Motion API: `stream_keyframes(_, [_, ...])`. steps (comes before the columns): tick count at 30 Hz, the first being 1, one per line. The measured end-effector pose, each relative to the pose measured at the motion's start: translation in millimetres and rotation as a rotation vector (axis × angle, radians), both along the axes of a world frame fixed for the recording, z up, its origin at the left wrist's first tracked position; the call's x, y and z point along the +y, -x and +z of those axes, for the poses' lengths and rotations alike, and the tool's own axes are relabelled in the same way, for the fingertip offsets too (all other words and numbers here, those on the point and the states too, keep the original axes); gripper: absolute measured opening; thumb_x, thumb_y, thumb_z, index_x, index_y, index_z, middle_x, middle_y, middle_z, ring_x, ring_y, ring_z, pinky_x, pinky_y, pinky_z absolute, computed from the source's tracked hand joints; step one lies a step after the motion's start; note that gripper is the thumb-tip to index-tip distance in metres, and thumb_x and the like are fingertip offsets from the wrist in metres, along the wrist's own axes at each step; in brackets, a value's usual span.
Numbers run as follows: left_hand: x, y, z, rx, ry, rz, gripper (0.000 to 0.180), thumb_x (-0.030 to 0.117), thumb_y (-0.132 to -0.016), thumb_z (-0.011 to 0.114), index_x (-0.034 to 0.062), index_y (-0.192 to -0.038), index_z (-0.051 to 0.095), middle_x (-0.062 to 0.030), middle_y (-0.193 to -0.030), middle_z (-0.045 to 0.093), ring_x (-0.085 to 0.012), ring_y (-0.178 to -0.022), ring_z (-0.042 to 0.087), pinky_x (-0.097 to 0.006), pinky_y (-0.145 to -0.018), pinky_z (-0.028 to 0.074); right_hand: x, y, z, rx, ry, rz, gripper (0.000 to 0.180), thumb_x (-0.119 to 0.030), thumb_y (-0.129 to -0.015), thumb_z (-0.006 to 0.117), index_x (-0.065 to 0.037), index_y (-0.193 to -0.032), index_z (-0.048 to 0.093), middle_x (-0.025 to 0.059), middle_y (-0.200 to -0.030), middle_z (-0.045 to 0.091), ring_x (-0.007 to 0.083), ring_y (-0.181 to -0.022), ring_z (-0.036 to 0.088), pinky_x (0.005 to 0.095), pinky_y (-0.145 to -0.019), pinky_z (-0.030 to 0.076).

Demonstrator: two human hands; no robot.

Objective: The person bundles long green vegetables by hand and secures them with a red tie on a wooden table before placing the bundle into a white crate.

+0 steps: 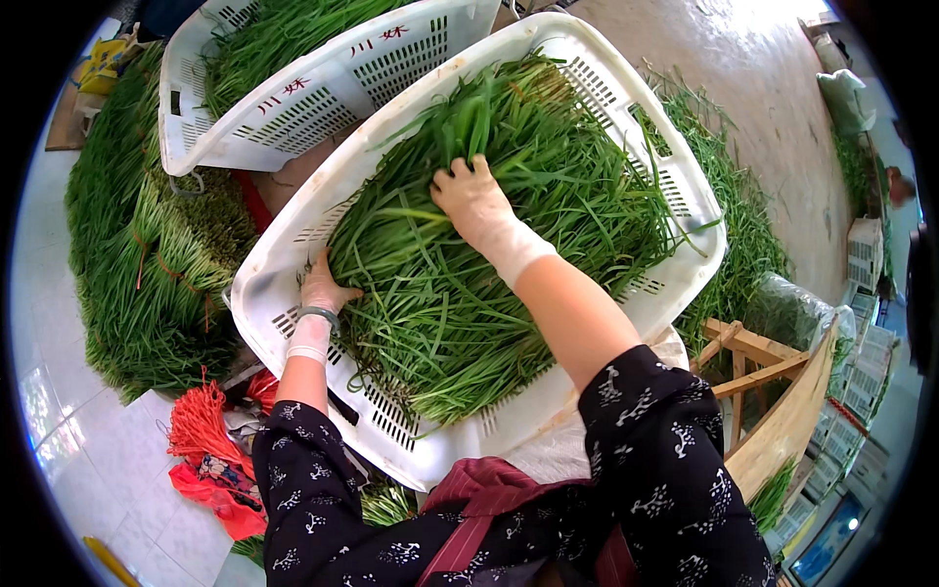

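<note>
A large white plastic basket (264,264) with slotted walls is in front of me, heaped with loose long green chives (460,303). My right hand (481,205), in a pale thin covering that leaves the fingertips visible, reaches to the far part of the heap. Its fingers curl into a tuft of leaves, some blurred by motion. At the basket's left side, my left hand (321,290), with a bangle at the wrist, rests against the edge of the heap. Its thumb stands apart from its fingers, whose tips are partly hidden by leaves and shadow.
Another white basket (323,103) holding greens stands at the far left. Tied chive bundles (147,264) are piled on the left, above red strings (205,426). Loose greens (734,225) lie beyond the basket's right side, near a wooden frame (753,357).
</note>
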State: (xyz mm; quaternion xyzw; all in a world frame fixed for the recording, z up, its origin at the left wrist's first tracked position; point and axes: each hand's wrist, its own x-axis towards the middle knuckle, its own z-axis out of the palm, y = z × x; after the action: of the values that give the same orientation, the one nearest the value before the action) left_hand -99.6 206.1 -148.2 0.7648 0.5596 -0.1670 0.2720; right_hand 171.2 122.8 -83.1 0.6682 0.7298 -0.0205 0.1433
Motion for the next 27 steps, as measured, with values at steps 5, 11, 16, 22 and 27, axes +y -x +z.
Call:
stream_keyframes(5, [-34.0,3.3,23.9,0.059,-0.140,-0.250,0.089,0.033,-0.052,0.081,0.0072,-0.126,0.038,-0.0150,-0.102,0.056,-0.0315,-0.095,0.054,-0.038,-0.082,0.045,-59.9,-16.3,12.0,0.251,0.011,-0.015,0.031,-0.004,-0.071,0.056,-0.015,-0.100,0.060,0.0036,-0.102,0.052,0.0251,-0.100,0.047,0.0487,-0.088,0.035])
stream_keyframes(11, [-138.2,-0.9,84.4,0.205,-0.342,-0.452,0.086,0.038,-0.057,0.077,0.0039,-0.125,0.038,-0.0094,-0.090,0.052,-0.0239,-0.084,0.051,-0.037,-0.077,0.040,-146.0,-34.6,26.8,0.295,0.072,0.066,0.036,-0.006,-0.070,0.057,-0.017,-0.104,0.058,0.0027,-0.100,0.051,0.0250,-0.097,0.047,0.0495,-0.086,0.037])
stream_keyframes(16, [-192.2,-6.4,113.9,0.209,-0.105,-0.529,0.093,0.044,-0.059,0.074,0.0038,-0.131,0.031,-0.0113,-0.093,0.050,-0.0242,-0.082,0.051,-0.036,-0.077,0.041,-192.1,-36.5,-0.5,0.241,0.198,0.043,0.036,-0.009,-0.072,0.058,-0.021,-0.106,0.058,0.0038,-0.104,0.052,0.0254,-0.101,0.048,0.0492,-0.088,0.037])
stream_keyframes(22, [-92.1,-0.9,224.8,-0.345,0.757,0.271,0.062,0.016,-0.067,0.074,0.0111,-0.124,0.049,-0.0128,-0.121,0.052,-0.0173,-0.110,0.049,-0.030,-0.088,0.043,-188.2,-40.6,-13.0,0.210,0.214,0.037,0.036,-0.008,-0.073,0.055,-0.019,-0.107,0.054,0.0044,-0.109,0.052,0.0263,-0.101,0.049,0.0479,-0.085,0.039])
stream_keyframes(27, [-52.9,13.7,121.6,-0.502,0.301,0.033,0.109,0.048,-0.059,0.076,0.0067,-0.139,0.014,-0.0189,-0.139,0.026,-0.0283,-0.130,0.023,-0.036,-0.106,0.020,-191.3,-37.6,-13.0,0.143,0.123,0.048,0.036,-0.007,-0.074,0.055,-0.019,-0.108,0.054,0.0051,-0.107,0.054,0.0248,-0.100,0.050,0.0474,-0.086,0.039])
